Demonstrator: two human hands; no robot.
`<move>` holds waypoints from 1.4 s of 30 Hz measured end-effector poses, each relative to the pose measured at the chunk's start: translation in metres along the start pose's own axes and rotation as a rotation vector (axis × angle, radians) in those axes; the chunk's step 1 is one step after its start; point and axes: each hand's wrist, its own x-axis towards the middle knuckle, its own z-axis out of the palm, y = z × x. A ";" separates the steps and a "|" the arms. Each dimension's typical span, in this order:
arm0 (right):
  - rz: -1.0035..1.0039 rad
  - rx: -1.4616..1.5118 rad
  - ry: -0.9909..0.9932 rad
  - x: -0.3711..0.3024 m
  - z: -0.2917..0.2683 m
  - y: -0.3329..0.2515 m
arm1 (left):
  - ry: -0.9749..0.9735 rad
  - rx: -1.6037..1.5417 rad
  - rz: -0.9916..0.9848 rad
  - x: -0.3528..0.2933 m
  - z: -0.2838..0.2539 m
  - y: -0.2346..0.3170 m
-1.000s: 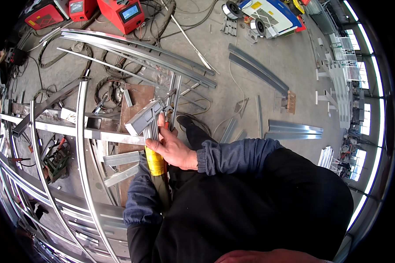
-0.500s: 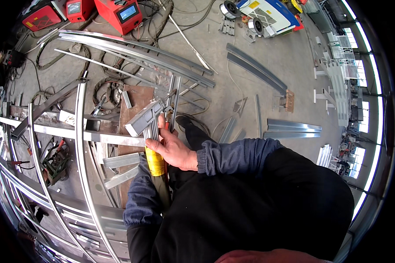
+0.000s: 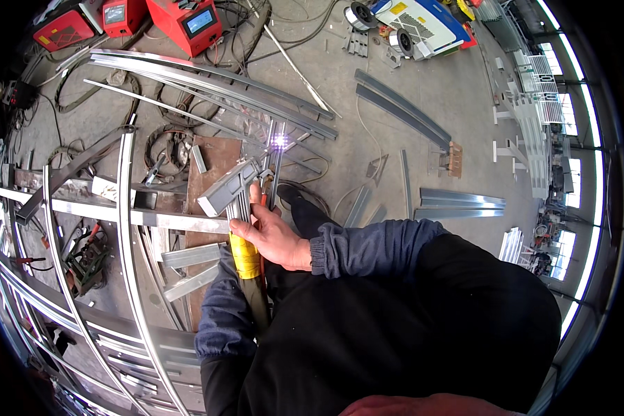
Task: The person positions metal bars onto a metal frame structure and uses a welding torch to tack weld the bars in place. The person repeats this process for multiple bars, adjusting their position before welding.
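A handheld welding gun (image 3: 220, 197) with a grey box-shaped body is gripped by my right hand (image 3: 277, 239), its thumb lying along the near side. Yellow tape (image 3: 245, 258) wraps the lower part of the gun, where a thick hose leads down toward my body. Beyond the gun's tip, a bright white-violet spark (image 3: 279, 141) glows on narrow metal profiles (image 3: 277, 170). My left sleeve (image 3: 223, 312) reaches up beside the hose; the left hand itself is hidden behind the gun and hose.
Long metal profiles (image 3: 215, 83) lie across the floor ahead. A metal frame of bars (image 3: 126, 180) stands at left. Red machines (image 3: 187, 28) with cables are at the far left, a blue-white machine (image 3: 426, 24) at the far right. Loose channels (image 3: 461, 197) lie to the right.
A bright spark has lit up beyond the gun's tip, where none showed before. My right hand keeps its grip, and the gun has hardly moved.
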 end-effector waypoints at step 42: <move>0.009 0.106 -0.028 -0.010 -0.001 -0.010 | 0.055 0.011 0.042 -0.006 -0.023 -0.032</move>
